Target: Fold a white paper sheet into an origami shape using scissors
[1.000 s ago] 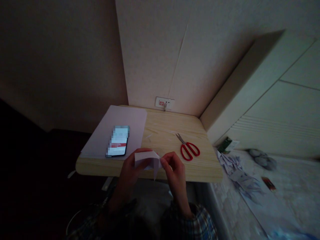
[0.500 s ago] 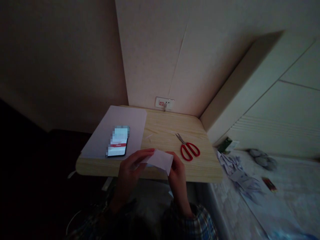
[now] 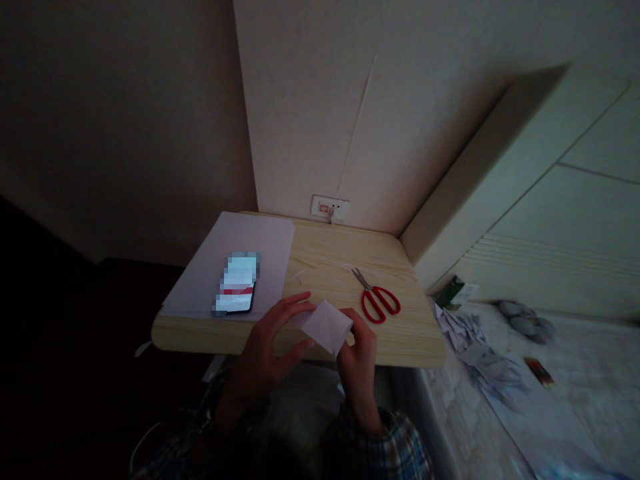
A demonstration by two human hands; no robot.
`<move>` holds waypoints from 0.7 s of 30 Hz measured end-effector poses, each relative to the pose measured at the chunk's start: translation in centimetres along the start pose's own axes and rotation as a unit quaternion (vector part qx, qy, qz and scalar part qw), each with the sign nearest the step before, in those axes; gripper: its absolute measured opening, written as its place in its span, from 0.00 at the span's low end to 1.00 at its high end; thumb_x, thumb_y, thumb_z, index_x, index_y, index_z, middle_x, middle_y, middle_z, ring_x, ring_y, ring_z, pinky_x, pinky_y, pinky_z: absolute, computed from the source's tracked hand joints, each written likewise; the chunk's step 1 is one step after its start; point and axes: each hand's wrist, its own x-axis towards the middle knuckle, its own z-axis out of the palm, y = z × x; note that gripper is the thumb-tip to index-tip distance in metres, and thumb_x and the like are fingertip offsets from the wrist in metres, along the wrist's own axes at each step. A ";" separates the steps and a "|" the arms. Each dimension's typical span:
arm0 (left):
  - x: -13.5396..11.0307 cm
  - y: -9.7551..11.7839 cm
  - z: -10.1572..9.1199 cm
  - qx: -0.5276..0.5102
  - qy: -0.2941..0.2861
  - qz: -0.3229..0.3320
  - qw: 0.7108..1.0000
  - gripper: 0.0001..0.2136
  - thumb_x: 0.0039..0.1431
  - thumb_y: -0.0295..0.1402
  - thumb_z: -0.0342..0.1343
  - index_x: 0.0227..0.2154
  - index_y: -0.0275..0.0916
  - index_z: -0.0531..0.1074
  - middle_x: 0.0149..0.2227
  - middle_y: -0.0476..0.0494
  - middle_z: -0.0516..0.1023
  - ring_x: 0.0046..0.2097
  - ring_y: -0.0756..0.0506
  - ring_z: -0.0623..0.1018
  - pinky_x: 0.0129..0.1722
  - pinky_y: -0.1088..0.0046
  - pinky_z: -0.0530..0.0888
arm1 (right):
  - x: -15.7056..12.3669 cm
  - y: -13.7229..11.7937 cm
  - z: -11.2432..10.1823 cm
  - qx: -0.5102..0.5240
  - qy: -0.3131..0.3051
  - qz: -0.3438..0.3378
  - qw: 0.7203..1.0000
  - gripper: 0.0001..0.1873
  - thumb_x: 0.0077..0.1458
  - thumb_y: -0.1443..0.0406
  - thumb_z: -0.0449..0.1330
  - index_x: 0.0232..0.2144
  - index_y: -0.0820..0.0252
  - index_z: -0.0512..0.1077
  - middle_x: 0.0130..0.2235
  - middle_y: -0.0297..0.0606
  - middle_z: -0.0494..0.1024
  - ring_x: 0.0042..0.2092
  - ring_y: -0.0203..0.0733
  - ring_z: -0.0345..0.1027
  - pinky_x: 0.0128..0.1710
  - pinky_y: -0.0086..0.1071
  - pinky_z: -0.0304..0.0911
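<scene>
Both my hands hold a small folded piece of white paper over the near edge of a small wooden table. My left hand pinches its left corner with thumb and fingertips. My right hand grips the paper's right side from below, fingers curled. Red-handled scissors lie on the table just right of the paper.
A phone with a lit screen rests on a white sheet at the table's left. A wall socket sits behind the table. Several paper scraps lie on the bed surface to the right.
The paper has been unfolded flatter and turned. It now sits a little further right and lower between my hands, and my left fingers have spread along its edge.
</scene>
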 end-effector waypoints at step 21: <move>0.7 -0.2 0.3 -0.064 0.087 -0.057 0.993 0.02 0.54 0.28 0.57 0.27 0.40 0.72 0.37 0.44 0.79 0.43 0.42 0.77 0.46 0.66 0.71 | -0.6 0.2 0.1 -0.107 -0.026 -0.148 0.983 0.07 0.50 0.72 0.56 0.30 0.57 0.72 0.27 0.32 0.71 0.29 0.39 0.66 0.27 0.29 0.58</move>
